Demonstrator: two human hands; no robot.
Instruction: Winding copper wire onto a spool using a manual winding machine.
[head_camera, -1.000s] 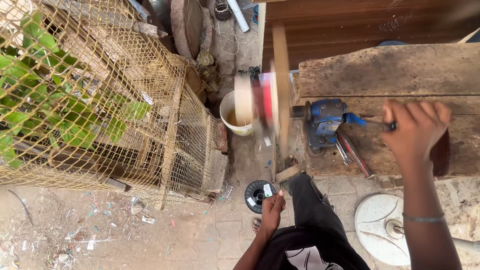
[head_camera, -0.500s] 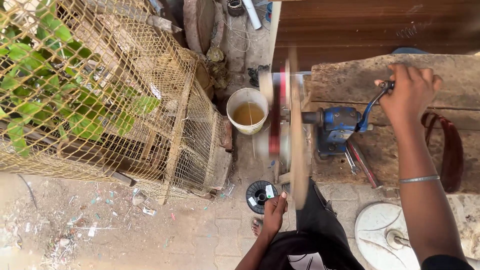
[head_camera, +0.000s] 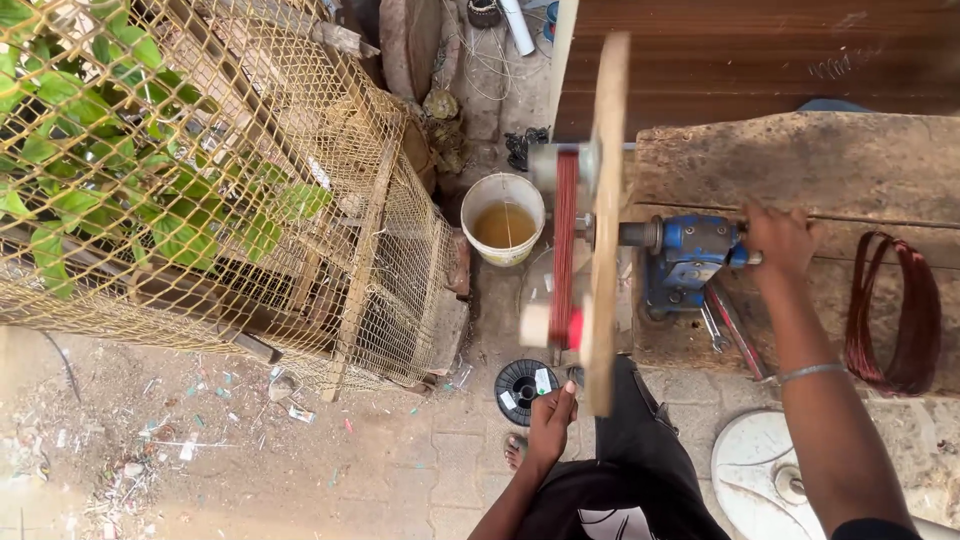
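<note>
While a wire-mesh cage full of green leaves fills the left of the scene, a rough wooden tabletop takes up the right. Clamped at its left edge sits a blue hand winder, whose shaft carries a flat wooden board standing on edge, with a band of red-brown copper wire wound beside it. On the ground just left of the board stands a white bucket holding yellowish liquid, and nearer the person lies a black wire spool. A finished loop of copper coil rests on the tabletop at the far right, and a few metal tools lie just below the winder. A white round object sits on the paving at the lower right.

The right hand reaches from the near edge, arm stretched forward, its fingers closed around the winder's crank handle just right of the blue body. The left hand hangs low near the board's near end, fingers loosely curled together and pointing forward; whether they hold a strand of wire I cannot tell.
</note>
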